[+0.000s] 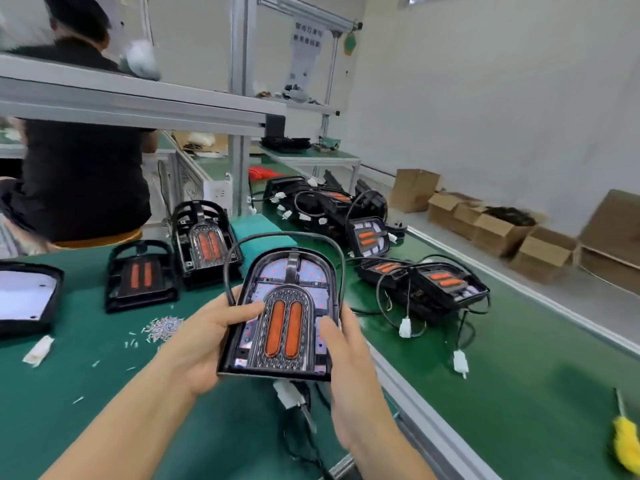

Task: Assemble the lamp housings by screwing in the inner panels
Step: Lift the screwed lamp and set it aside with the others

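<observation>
I count one black arch-shaped lamp housing with twin orange lenses (282,317) held above the green bench mat (104,358). Two more black arch-shaped housings (140,275) (204,244) sit on the mat to the left, each showing two orange strips. One white-faced black panel (27,299) lies at the left edge. On the right, three wired housings with orange lenses (369,237) (384,270) (450,284) are distinguishable; the tangled black pile behind them (322,206) I cannot count. One heap of small pale screws (162,329) is present, number indeterminate. One yellow duster (627,441) lies at lower right. At least five brown cardboard boxes (498,230) stand on the floor.
</observation>
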Available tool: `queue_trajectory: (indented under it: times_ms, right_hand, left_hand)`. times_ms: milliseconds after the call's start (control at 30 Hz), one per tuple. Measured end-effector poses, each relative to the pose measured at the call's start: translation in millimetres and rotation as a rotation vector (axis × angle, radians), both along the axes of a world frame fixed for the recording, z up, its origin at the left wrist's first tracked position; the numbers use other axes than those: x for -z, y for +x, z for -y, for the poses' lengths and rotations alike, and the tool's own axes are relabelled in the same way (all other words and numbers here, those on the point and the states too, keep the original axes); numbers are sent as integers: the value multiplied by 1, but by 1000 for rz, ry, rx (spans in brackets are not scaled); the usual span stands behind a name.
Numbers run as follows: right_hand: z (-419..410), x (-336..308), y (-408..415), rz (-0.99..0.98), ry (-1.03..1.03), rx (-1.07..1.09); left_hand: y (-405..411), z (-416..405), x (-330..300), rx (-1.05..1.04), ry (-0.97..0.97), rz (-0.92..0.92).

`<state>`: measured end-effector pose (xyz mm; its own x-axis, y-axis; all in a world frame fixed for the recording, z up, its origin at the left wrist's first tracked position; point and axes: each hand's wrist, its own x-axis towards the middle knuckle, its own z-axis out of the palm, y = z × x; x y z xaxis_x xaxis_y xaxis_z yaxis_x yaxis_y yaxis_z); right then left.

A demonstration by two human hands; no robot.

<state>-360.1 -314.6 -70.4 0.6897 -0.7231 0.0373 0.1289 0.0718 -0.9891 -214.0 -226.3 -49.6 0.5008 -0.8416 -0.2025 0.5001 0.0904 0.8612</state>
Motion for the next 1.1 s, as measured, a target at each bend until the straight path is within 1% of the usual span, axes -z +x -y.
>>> queue_trajectory:
  times_ms: [133, 233, 367, 500, 667, 733, 800, 900, 1100]
  right_hand:
    - [30, -3, -12, -8, -55, 111]
    - [53, -7, -16, -18, -43, 188]
    - [94, -17, -9, -36, -31, 255]
    - [136, -30, 6, -58, 15, 381]
    - [179, -38, 23, -94, 39, 492]
    - [193, -40, 27, -84, 42, 531]
    - [205, -41, 31, -83, 26, 573]
    - [220, -42, 40, -113, -2, 647]
    - [242, -44, 60, -193, -18, 785]
  left_hand:
    - [-9, 43, -4, 57, 0, -30]
    - [-11, 75, -6, 107, 21, -34]
    - [-10, 120, -13, 121, 75, -10]
    - [-9, 162, -20, 82, 60, 2]
    - [-13, 204, -19, -66, 105, 63]
    - [-15, 217, -18, -90, 107, 96]
    - [-17, 227, -16, -71, 133, 176]
    - [-24, 233, -14, -5, 155, 371]
    - [-44, 237, 3, 98, 301, 989]
